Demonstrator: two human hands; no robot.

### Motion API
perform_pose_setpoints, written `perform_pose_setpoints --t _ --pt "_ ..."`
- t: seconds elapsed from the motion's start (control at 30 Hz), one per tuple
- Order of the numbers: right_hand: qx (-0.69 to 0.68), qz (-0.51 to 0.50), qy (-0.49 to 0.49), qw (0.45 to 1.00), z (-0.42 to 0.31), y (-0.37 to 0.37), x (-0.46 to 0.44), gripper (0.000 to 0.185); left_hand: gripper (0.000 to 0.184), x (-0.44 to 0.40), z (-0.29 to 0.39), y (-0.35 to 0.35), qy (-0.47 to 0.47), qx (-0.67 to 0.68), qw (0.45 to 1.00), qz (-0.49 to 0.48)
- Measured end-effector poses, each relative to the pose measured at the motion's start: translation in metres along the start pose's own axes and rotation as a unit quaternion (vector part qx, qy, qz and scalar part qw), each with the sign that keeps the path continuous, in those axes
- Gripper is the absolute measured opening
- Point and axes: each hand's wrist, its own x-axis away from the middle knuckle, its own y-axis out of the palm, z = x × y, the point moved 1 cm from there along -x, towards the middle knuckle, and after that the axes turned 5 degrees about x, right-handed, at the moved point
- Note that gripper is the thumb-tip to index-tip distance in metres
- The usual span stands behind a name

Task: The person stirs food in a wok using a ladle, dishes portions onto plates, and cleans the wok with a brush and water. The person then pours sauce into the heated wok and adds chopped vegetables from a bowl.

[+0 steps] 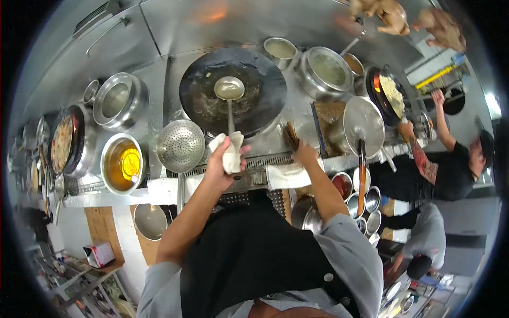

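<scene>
Two forearms [193, 213] reach forward on my feed, left hand [217, 167] clasping, through white cloth [231, 159], a silver metal ladle [229, 88] over a round black wok [197, 100], right hand [306, 155] gripping a brown bristle brush [290, 137].

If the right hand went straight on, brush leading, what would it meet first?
Probably the near right edge of the wok, with the brush in the right hand touching first; their relative heights are unclear.

From where I stood, no lettering, label, brand, number or sign could be read on anything.
</scene>
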Motion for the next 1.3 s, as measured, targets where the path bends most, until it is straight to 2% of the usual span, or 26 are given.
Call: perform_pose_setpoints --t 0.07,0.1,0.2,0.23,0.27,0.3,0.33,0.4,0.47,0.53,0.6,0.67,0.73,0.77,0.87,0.9,0.93,1.0,1.03,1.07,1.13,1.17,1.2,1.23,1.27,1.3 --pt "-0.011 -0.086 -0.034 0.996 0.009 0.021 -0.021 0.085 0.043 0.006 0.022 -0.006 0.033 -0.009 0.998 -0.044" --pt "-0.003 -0.085 -0.044 0.995 0.007 0.012 -0.011 0.085 0.042 0.010 0.028 -0.002 0.046 0.005 0.999 0.013" --pt "-0.159 0.052 -0.054 0.984 -0.001 -0.042 0.059 0.082 0.038 0.008 0.036 -0.017 0.064 -0.035 0.995 0.065" --pt "-0.196 0.154 -0.116 0.961 0.007 -0.014 0.073 0.088 0.037 0.006 0.036 -0.019 0.060 -0.018 0.997 0.055" --pt "-0.264 0.044 -0.146 0.952 0.029 0.036 0.069 0.088 0.037 0.005 0.035 -0.019 0.065 -0.008 0.996 0.053" --pt "-0.296 -0.208 -0.117 0.925 0.041 0.009 0.075 0.078 0.035 0.004 0.034 -0.018 0.061 -0.010 0.996 0.061" --pt "-0.417 -0.193 -0.034 0.888 0.057 0.007 0.065 0.065 0.032 0.002 0.032 -0.016 0.057 -0.012 0.996 0.069" --pt "-0.451 -0.102 0.046 0.885 0.040 -0.117 0.061 0.055 0.030 -0.007 0.021 -0.024 0.072 -0.037 0.993 0.087" --pt "-0.469 0.049 -0.106 0.875 0.015 -0.203 0.027 0.048 0.033 -0.004 0.014 -0.008 0.123 -0.039 0.989 0.074" --pt "-0.368 0.165 -0.219 0.888 -0.042 -0.230 -0.026 0.047 0.030 0.000 0.009 -0.005 0.108 -0.086 0.988 0.069" --pt "-0.236 0.106 -0.419 0.870 -0.108 -0.206 -0.103 0.050 0.034 0.007 0.010 0.012 0.108 -0.132 0.980 0.103" --pt "-0.124 -0.136 -0.271 0.945 -0.148 -0.222 -0.155 0.043 0.037 0.008 0.007 0.011 0.107 -0.168 0.976 0.090" --pt "-0.053 0.102 -0.305 0.945 -0.168 -0.251 -0.176 0.035 0.036 0.002 0.001 0.002 0.129 -0.165 0.974 0.081" --pt "-0.083 0.152 -0.335 0.926 -0.174 -0.244 -0.166 0.040 0.037 0.002 0.002 -0.002 0.130 -0.129 0.978 0.102" --pt "-0.082 0.006 -0.415 0.906 -0.178 -0.217 -0.199 0.038 0.040 0.013 0.011 -0.009 0.111 -0.086 0.981 0.131" --pt "-0.019 0.027 -0.292 0.956 -0.186 -0.266 -0.179 0.040 0.040 0.013 0.012 -0.011 0.109 -0.026 0.986 0.122" --pt "-0.085 0.114 -0.272 0.952 -0.187 -0.272 -0.165 0.039 0.040 0.013 0.013 -0.012 0.106 0.035 0.988 0.110" --pt "-0.118 0.154 -0.385 0.902 -0.199 -0.239 -0.155 0.040 0.040 0.009 0.013 -0.023 0.106 0.076 0.986 0.108" --pt "-0.129 0.054 -0.473 0.870 -0.203 -0.204 -0.184 0.044 0.041 0.008 0.013 -0.033 0.072 0.114 0.989 0.068" --pt "-0.133 0.054 -0.472 0.870 -0.202 -0.218 -0.187 0.044 0.042 0.008 0.012 -0.037 0.038 0.153 0.987 0.027" --pt "-0.134 0.131 -0.291 0.938 -0.196 -0.268 -0.180 0.043 0.046 0.012 0.031 -0.026 0.038 0.152 0.986 0.052" --pt "-0.193 0.212 -0.272 0.919 -0.189 -0.273 -0.178 0.047 0.046 0.012 0.044 -0.028 0.059 -0.125 0.988 0.067" --pt "-0.193 0.213 -0.273 0.918 -0.183 -0.276 -0.167 0.047 0.045 0.015 0.057 -0.027 0.074 -0.395 0.912 0.078" --pt "-0.326 0.259 -0.273 0.867 -0.176 -0.281 -0.152 0.048 0.041 0.027 0.073 -0.008 0.214 -0.758 0.610 0.088" --pt "-0.451 0.299 -0.270 0.797 -0.171 -0.287 -0.141 0.050 0.038 0.026 0.079 0.001 0.102 -0.841 0.514 0.135" --pt "-0.436 0.404 -0.352 0.723 -0.176 -0.253 -0.169 0.048 0.038 0.013 0.084 -0.008 0.109 -0.853 0.491 0.142"
